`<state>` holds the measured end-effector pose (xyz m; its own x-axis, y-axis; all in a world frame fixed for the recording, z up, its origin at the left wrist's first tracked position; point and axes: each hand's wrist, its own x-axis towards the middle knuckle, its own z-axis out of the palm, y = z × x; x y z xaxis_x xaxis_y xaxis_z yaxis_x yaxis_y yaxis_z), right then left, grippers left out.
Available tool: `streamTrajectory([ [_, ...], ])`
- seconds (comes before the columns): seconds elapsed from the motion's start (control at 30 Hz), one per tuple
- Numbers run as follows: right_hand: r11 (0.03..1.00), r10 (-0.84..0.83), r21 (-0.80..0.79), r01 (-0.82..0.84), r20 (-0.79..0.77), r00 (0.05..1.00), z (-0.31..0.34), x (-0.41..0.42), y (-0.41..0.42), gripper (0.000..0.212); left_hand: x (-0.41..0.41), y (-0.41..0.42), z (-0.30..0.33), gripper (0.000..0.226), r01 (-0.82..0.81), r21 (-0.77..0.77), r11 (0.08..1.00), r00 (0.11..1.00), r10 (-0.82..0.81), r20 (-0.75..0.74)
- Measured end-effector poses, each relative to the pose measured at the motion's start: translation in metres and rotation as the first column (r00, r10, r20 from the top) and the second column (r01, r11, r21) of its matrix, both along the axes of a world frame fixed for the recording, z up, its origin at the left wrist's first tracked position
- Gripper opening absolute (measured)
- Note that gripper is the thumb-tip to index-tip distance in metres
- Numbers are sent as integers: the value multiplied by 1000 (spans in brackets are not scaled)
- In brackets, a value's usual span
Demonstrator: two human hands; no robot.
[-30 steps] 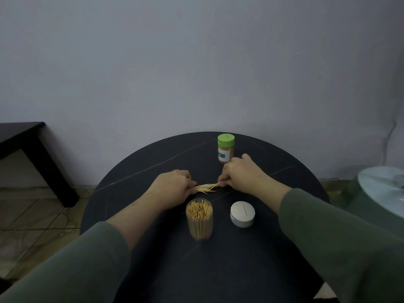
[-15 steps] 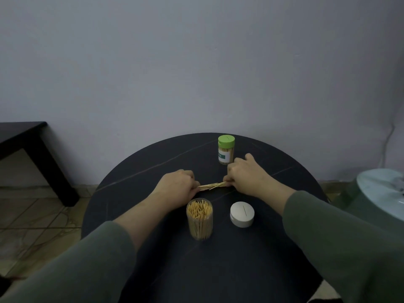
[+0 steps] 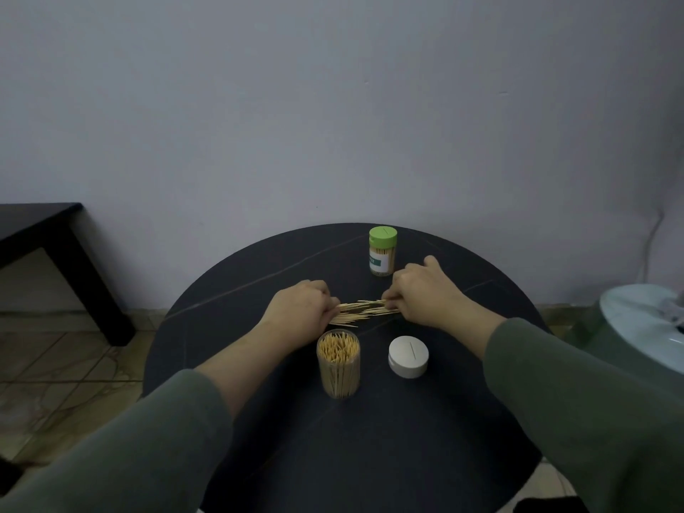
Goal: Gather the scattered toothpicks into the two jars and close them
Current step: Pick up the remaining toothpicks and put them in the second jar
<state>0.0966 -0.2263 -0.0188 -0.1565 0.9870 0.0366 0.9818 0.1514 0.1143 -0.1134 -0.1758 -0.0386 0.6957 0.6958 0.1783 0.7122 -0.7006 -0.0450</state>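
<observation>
- Fingers of your left hand (image 3: pixel 298 309) and right hand (image 3: pixel 425 292) are curled in and pinching the two ends of the loose toothpick bundle (image 3: pixel 364 311), which lies low over the worktop (image 3: pixel 237 290) between them; whether it touches the surface can't be told.
- Compared with a second ago, the bundle now shows longer and more fanned out between your hands, and your hands sit slightly further apart, so you appear to be squaring the sticks up, not lifting them yet.
- Just in front of the bundle stands the open clear jar (image 3: pixel 338 362), already packed with upright toothpicks; its white lid (image 3: pixel 408 356) lies beside it on your right.
- Behind your right hand, the green-lidded jar (image 3: pixel 382 251) is already closed.
- Judging from this, one jar is done; the bundle still has to go into the open jar before the white lid goes on.
</observation>
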Motion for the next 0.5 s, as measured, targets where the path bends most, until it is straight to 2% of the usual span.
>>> streamTrajectory([
  [0.17, 995, -67, 57, 78, -176, 982, -1, -4, -6, 26, -4, -2, 0, 30, -35, -32, 999, 996, 37, 86],
  [0.3, 980, -133, 90, 179, -374, 918, 1, -5, -11, 25, -6, -7, 3, 28, -83, -118, 990, 955, 113, 275],
  [0.4, 966, -140, 99, 238, -574, 807, 3, -6, -14, 26, -7, -13, 8, 25, -80, -251, 965, 854, 196, 482],
  [0.5, 957, -104, 92, 276, -777, 621, 5, -12, -14, 25, -8, -17, 15, 25, -52, -382, 923, 729, 296, 617],
])
